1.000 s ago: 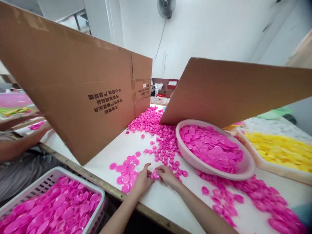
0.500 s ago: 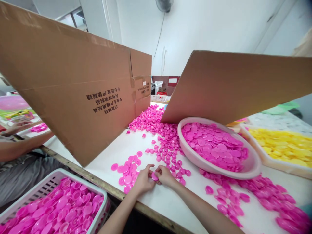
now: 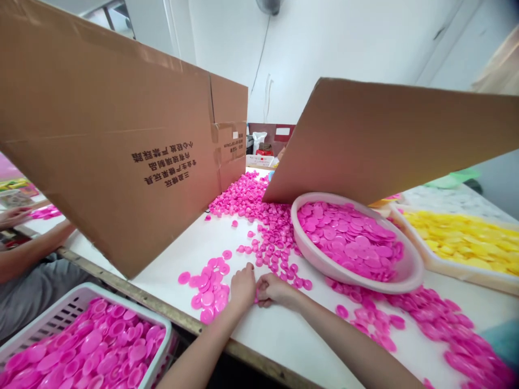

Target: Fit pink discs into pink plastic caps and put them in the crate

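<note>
Looks far from finished to me: the basket (image 3: pixel 81 294) is heaped with pink pieces (image 3: pixel 93 340), but loads more cover the worktop (image 3: pixel 284 340) and fill the tub (image 3: pixel 409 275), while the left hand (image 3: pixel 243 285) and right hand (image 3: pixel 275 290) are close together, can't tell if gripping.

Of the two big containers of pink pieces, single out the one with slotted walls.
The white basket at lower left: rows of slots pierce its wall, while the round basin, further right, has an unbroken one.

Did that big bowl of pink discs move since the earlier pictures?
No, the bowl sits in the same spot beside the right cardboard panel; the camera's view shifted.
</note>
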Tool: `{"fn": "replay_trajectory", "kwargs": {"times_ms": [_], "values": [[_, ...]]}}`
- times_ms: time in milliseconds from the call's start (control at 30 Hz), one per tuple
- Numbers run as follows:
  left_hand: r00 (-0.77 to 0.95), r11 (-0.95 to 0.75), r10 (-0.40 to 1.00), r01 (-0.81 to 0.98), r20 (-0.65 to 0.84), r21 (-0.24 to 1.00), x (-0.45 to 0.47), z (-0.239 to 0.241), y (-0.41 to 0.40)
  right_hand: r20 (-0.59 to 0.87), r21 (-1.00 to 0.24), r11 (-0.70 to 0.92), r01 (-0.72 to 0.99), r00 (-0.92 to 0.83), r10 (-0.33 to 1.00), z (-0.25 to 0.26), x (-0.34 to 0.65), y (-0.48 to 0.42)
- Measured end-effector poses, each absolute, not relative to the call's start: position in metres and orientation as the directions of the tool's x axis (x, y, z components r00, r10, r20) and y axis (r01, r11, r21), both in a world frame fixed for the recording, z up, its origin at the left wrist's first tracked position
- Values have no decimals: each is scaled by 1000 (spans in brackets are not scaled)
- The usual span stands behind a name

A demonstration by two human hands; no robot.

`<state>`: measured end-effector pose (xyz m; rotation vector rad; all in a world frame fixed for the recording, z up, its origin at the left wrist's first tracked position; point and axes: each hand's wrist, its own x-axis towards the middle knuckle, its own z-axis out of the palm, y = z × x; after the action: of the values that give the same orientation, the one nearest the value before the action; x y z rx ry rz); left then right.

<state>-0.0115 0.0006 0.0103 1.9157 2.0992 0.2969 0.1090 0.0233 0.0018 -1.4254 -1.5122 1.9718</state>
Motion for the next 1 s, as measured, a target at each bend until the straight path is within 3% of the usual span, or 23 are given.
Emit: {"fn": "replay_trajectory", "kwargs": {"times_ms": [133, 267, 433, 600, 667, 767, 833, 900, 1000], "values": [[-46, 72, 995, 948, -93, 310, -9, 3, 4, -592, -798, -395, 455, -469, 655, 9, 105, 33], [-44, 69, 996, 921, -74, 385, -11, -6, 7, -580, -808, -387, 444, -488, 652, 11, 105, 33], [-45, 42, 999, 911, -2, 410, -8, 5, -2, -434, -878, -261, 401, -436, 789, 1, 102, 14], [-130, 96, 989, 919, 63, 383, -70, 52, -45, -288, -913, -59, 403, -537, 793, -6, 79, 7], [-288, 248, 954, 912, 81, 326, -123, 74, -78, -135, -884, 143, 445, -537, 833, -5, 66, 14], [-623, 626, 778, 779, 85, -26, -194, 99, -131, 106, -738, 470, 483, -606, 788, 0, 46, 23], [-677, 694, 720, 697, 151, -182, -214, 105, -150, 115, -648, 556, 520, -655, 747, 1, 37, 24], [-611, 631, 775, 762, 161, -143, -204, 100, -145, 75, -584, 557, 590, -645, 761, 0, 36, 21], [-355, 340, 930, 929, 94, 144, -147, 74, -100, 53, -582, 467, 666, -542, 839, -7, 54, 10]]}}
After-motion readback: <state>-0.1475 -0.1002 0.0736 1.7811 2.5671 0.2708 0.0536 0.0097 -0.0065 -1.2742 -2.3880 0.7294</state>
